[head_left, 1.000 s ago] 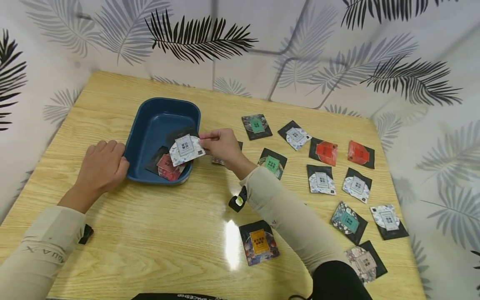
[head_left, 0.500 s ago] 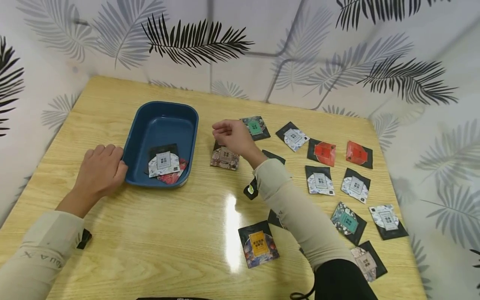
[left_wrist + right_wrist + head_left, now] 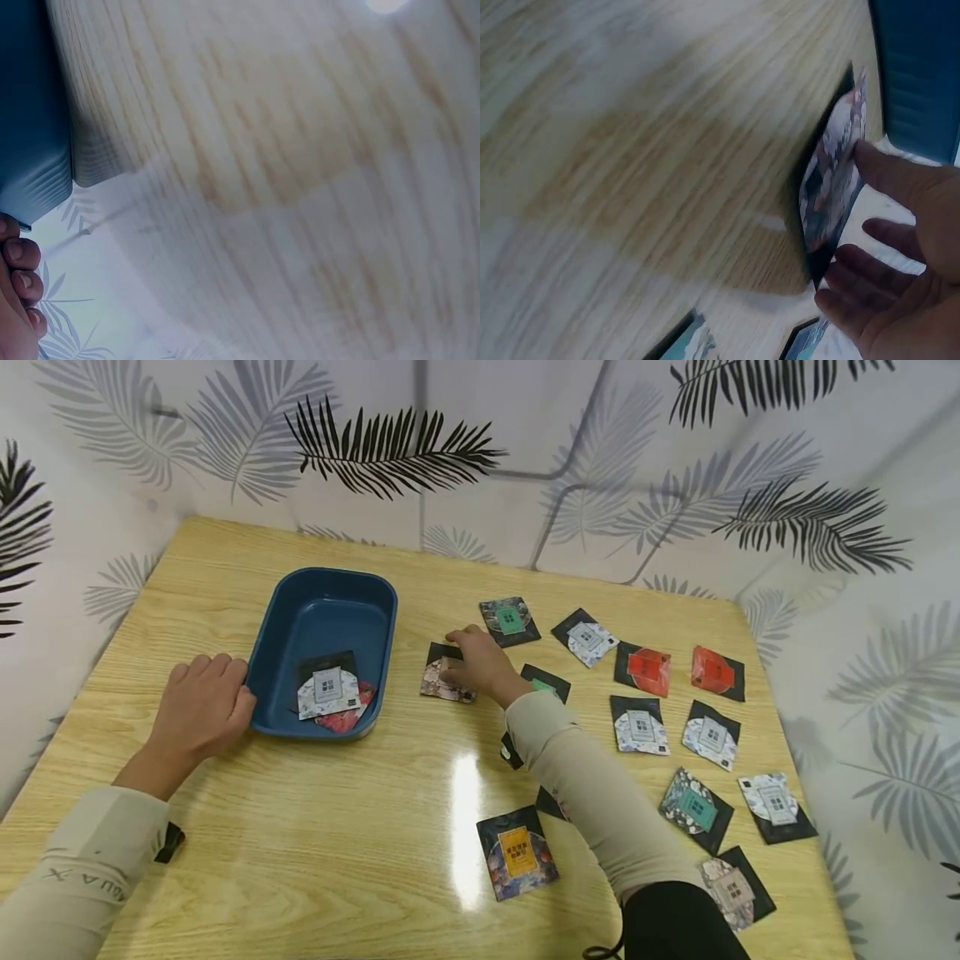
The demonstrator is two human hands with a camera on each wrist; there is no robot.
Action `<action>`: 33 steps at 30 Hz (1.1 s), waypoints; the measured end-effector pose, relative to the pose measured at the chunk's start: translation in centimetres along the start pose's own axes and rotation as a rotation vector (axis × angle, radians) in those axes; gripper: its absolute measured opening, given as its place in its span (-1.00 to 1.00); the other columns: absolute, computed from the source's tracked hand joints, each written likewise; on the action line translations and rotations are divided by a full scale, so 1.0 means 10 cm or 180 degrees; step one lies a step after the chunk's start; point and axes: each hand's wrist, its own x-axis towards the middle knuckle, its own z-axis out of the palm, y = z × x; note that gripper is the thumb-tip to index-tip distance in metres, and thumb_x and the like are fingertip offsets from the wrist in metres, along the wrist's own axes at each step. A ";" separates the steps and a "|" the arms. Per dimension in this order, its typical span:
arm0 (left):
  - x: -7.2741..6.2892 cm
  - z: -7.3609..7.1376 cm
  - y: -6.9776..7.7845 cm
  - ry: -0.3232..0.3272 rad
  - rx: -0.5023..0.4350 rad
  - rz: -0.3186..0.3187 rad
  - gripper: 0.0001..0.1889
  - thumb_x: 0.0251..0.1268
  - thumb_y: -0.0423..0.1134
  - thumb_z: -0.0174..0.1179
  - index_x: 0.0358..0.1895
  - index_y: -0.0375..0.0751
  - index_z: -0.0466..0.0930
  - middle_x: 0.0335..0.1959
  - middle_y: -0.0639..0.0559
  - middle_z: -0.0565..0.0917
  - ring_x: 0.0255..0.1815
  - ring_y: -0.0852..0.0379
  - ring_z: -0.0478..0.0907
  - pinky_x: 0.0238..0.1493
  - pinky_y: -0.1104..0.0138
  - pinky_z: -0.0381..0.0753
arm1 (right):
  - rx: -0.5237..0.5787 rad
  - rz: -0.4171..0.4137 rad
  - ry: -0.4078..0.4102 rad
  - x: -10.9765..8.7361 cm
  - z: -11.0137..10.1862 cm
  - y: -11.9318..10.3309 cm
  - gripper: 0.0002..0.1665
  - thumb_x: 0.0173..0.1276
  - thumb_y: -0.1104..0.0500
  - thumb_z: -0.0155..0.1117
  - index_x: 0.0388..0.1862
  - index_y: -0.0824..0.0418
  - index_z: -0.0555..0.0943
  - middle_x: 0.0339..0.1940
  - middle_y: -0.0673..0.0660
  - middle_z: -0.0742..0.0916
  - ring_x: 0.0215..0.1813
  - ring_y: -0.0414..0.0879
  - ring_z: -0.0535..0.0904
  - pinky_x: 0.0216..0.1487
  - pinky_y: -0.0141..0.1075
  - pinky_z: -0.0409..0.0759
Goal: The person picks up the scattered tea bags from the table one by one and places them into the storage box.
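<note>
In the head view my left hand (image 3: 201, 710) holds the left rim of a blue plastic tub (image 3: 258, 647), with its fingertips curled at the rim in the left wrist view. Inside the tub a black-and-white sachet (image 3: 327, 685) lies over a red one (image 3: 341, 720). My right hand (image 3: 483, 667) is over the right end of a black-and-pink patterned sachet (image 3: 435, 675) lying right of the tub. From the right wrist, the thumb (image 3: 889, 169) rests at the edge of this sachet (image 3: 831, 169), and the loosely bent fingers (image 3: 855, 289) are at its near corner.
Several sachets lie spread over the right half of the wooden table (image 3: 322, 827), including a green-labelled one (image 3: 510, 620), a red one (image 3: 643, 668) and an orange-labelled one (image 3: 517, 852). The right forearm partly covers some. A leaf-patterned wall covering (image 3: 517, 510) stands behind.
My right hand has let the black-and-white sachet go into the tub, then moved right and down onto the pink patterned sachet. The left hand stays at the tub's rim.
</note>
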 end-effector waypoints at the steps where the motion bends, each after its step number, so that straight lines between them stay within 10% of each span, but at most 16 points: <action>1: 0.00 0.00 0.00 -0.0004 0.0007 -0.0004 -0.84 0.19 -0.27 -0.16 -0.51 -0.25 0.25 -0.55 -0.15 0.34 -0.50 -0.14 0.25 -0.42 0.12 0.11 | -0.0034 0.0031 0.0013 0.00 0.01 0.00 -0.23 0.39 -0.02 0.30 0.49 0.21 0.33 0.40 0.30 0.45 0.37 0.18 0.46 0.35 -0.04 0.47; 16: 0.00 -0.03 -0.02 -0.0048 0.0059 -0.0037 -0.83 0.21 -0.27 -0.17 -0.51 -0.25 0.24 -0.55 -0.13 0.32 -0.50 -0.12 0.23 -0.40 0.12 0.10 | 0.1203 0.0522 0.0417 -0.08 -0.03 0.12 -0.75 0.47 0.15 0.19 0.00 0.28 0.61 -0.03 0.22 0.70 0.00 0.05 0.62 0.02 -0.17 0.56; 28: 0.01 -0.01 -0.01 0.0053 0.0062 -0.0014 -0.83 0.21 -0.27 -0.18 -0.51 -0.24 0.24 -0.56 -0.13 0.32 -0.50 -0.13 0.22 -0.39 0.12 0.09 | 0.3157 0.0850 0.0539 -0.03 -0.42 -0.13 -0.67 0.46 0.21 0.19 0.13 0.32 0.61 0.07 0.18 0.66 -0.19 -0.19 0.60 -0.04 -0.29 0.64; 33: 0.00 0.01 -0.01 0.0027 0.0065 -0.0010 -0.83 0.22 -0.26 -0.18 -0.50 -0.24 0.24 -0.55 -0.14 0.33 -0.49 -0.14 0.24 -0.39 0.12 0.09 | 0.3731 0.0929 0.0330 0.02 -0.42 -0.46 -0.60 0.47 0.30 0.13 0.25 0.37 0.53 0.21 0.29 0.64 0.07 0.00 0.69 0.23 -0.17 0.60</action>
